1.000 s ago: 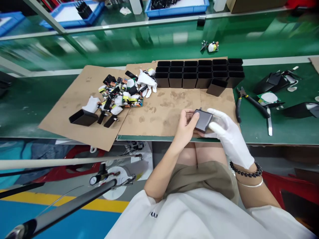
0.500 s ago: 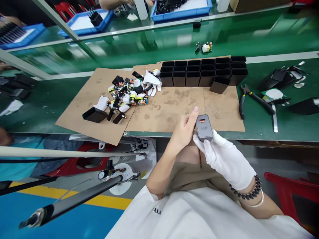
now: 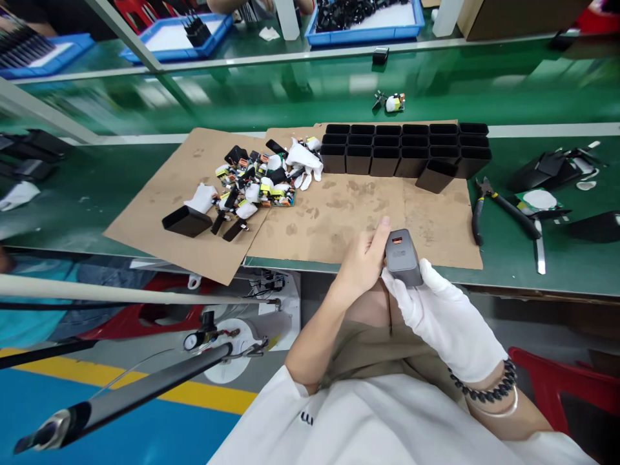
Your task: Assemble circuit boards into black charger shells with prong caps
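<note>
A black USB charger with an orange port in its end face is held near the table's front edge. My right hand, in a white glove, grips its lower end and right side. My bare left hand is closed against the charger's left side, thumb pointing up along it; its fingertips are partly hidden. Beyond my hands, rows of open black housings stand on the cardboard. Left of them lies a heap of small circuit boards with a white glove on it.
Pliers and metal tweezers lie at the right, near black casings. A loose housing lies on the left cardboard. Behind runs a green conveyor belt with small parts; blue trays are beyond. A metal pole crosses the lower left.
The charger has tipped slightly, showing more of its lower side. Both hands keep their hold. The camera view has shifted a little.
</note>
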`<state>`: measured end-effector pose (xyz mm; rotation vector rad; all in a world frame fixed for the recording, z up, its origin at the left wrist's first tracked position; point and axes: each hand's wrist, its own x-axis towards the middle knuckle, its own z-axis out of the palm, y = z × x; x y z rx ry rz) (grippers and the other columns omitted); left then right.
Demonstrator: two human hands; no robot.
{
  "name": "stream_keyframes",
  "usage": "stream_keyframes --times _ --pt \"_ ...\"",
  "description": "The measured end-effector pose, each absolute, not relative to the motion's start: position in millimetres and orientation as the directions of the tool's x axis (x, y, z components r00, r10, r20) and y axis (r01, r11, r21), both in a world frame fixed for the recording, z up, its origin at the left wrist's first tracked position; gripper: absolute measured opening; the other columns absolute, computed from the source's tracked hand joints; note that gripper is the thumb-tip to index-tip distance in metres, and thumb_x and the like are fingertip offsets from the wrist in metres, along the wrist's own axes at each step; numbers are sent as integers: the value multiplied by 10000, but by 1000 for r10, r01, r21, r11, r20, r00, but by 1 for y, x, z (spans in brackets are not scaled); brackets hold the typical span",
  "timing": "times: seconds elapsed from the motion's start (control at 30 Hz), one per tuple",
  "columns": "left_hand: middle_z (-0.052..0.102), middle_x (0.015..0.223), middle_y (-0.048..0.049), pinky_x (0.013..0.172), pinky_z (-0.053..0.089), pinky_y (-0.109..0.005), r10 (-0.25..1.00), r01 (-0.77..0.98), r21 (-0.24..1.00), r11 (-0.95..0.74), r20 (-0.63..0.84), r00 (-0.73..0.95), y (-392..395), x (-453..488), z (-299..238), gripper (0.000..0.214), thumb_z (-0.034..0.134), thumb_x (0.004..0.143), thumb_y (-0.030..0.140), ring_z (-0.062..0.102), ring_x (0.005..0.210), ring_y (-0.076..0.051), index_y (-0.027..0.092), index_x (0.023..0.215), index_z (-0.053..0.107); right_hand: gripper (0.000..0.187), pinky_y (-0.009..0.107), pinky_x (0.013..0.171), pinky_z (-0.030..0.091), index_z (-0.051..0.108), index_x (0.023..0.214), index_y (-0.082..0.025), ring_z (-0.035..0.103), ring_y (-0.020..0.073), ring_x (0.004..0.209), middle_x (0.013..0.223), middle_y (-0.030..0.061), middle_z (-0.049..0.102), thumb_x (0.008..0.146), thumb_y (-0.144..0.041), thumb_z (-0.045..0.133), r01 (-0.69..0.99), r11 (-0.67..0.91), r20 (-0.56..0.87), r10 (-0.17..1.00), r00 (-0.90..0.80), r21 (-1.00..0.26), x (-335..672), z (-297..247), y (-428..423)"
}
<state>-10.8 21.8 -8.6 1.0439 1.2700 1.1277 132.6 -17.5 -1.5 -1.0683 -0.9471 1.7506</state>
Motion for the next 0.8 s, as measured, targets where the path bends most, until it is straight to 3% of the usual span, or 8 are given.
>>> stream_keyframes --times 0.1,0.17,0.23,0.33,0.43,0.53,0.67,0.8 --pt "601 699 1 645 466 -263 999 79 996 44 -43 -7 25 -15 -15 439 456 998 537 560 656 -150 211 838 702 324 431 908 638 620 1150 -283 688 225 1139 1215 44 697 886 -465 669 -132 -91 -88 996 -26 -987 135 -19 -1" --pt "681 901 -29 717 498 -259 999 126 991 -38 41 -19 25 -18 -21 362 465 1006 487 619 781 -162 224 1009 714 428 446 927 612 595 1149 -278 670 243 1113 1192 51 669 789 -413 784 130 104 124 980 154 -986 140 -32 13" --pt "682 1059 -60 804 515 -262 994 174 980 -98 103 -21 26 -20 -27 292 506 997 422 646 917 -173 224 1093 698 395 445 890 600 630 1139 -253 679 263 1024 1109 75 669 791 -373 775 510 238 350 927 135 -827 145 -41 25" --pt "676 1110 -80 874 513 -291 989 280 949 -144 150 -1 36 -26 -28 229 536 979 340 649 993 -189 212 1096 685 319 406 764 600 669 1209 -271 698 260 901 1087 87 679 895 -323 642 798 308 408 909 -86 -518 149 -43 34" --pt "701 1054 -76 893 503 -324 967 424 871 -247 249 53 74 -37 -12 181 534 961 284 648 957 -204 211 989 697 353 363 669 588 671 1264 -309 709 245 849 1110 81 685 918 -288 602 874 351 417 888 -196 -335 149 -40 38" --pt "706 1003 -88 918 486 -352 928 608 716 -343 357 104 150 -50 19 196 505 938 210 639 955 -228 191 907 698 360 351 649 593 680 1272 -310 722 240 853 1098 80 700 922 -284 604 877 390 457 858 -234 -282 148 -40 43" --pt "695 1137 -131 1027 434 -407 966 792 564 -234 230 121 275 -61 46 210 539 884 133 613 1122 -289 165 1011 701 265 397 771 638 727 1173 -279 743 258 965 1132 89 737 937 -317 613 805 456 524 823 -219 -379 147 -45 53" --pt "591 1351 -153 1110 375 -482 993 912 394 -114 51 102 364 -64 35 523 708 763 132 530 1283 -356 134 1272 588 173 410 904 636 738 1069 -245 743 247 1063 1210 104 745 938 -287 633 669 519 586 796 -151 -532 143 -49 58"
